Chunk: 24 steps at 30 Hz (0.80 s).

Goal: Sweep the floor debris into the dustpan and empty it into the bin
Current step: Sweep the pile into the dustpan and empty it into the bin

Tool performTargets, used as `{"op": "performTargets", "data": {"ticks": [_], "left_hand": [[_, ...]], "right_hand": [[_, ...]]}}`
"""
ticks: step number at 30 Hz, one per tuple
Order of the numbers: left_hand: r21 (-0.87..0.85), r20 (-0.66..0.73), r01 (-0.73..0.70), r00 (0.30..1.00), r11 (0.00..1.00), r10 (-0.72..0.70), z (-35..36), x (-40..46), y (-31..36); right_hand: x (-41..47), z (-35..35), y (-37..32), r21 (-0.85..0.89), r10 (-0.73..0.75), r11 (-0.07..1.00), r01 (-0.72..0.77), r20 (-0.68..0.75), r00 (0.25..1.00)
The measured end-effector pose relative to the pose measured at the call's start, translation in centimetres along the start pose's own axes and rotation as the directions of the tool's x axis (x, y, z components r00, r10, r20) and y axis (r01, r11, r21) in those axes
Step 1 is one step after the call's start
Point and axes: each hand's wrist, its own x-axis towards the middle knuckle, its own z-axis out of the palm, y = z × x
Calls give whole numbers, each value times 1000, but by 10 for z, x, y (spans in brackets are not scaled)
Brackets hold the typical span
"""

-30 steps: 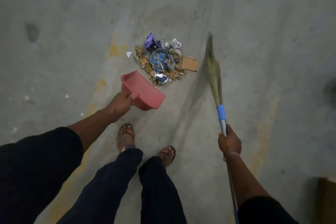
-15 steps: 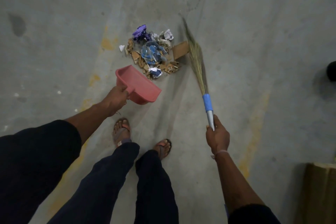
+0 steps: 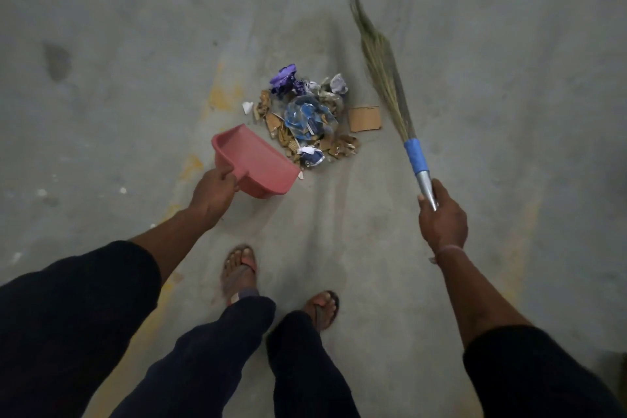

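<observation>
Debris pile [image 3: 307, 122] (crumpled purple wrapper, clear blue plastic, cardboard scraps) sits on the concrete floor [image 3: 475, 44] ahead of both hands, between them, with a loose cardboard square [image 3: 364, 119] just right of it. Left hand [image 3: 213, 192] grips the pink dustpan [image 3: 256, 163] by its rear handle, pan's far corner touching the pile's near edge. Right hand [image 3: 441, 217] is wrapped round the metal handle of the grass broom [image 3: 383, 68], bristles angled up-left beyond the cardboard square.

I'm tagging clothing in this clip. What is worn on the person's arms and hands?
Both arms have dark short sleeves ending near the elbow; forearms are bare. The left hand wears nothing. The right hand is gloveless, with a thin band at its wrist.
</observation>
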Motion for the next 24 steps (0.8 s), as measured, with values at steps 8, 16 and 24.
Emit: {"op": "performTargets", "data": {"ticks": [8, 16, 24], "left_hand": [[-51, 18, -50, 999, 997, 51, 29, 66, -46], [-126, -73, -129, 990, 984, 120, 21, 74, -64], [-53, -141, -163, 978, 985, 154, -8, 65, -84]], "right_hand": [[85, 74, -15, -194, -83, 975, 108, 132, 988], [119, 114, 39, -277, 66, 960, 39, 360, 931], [121, 108, 62, -105, -13, 994, 41, 249, 968]]}}
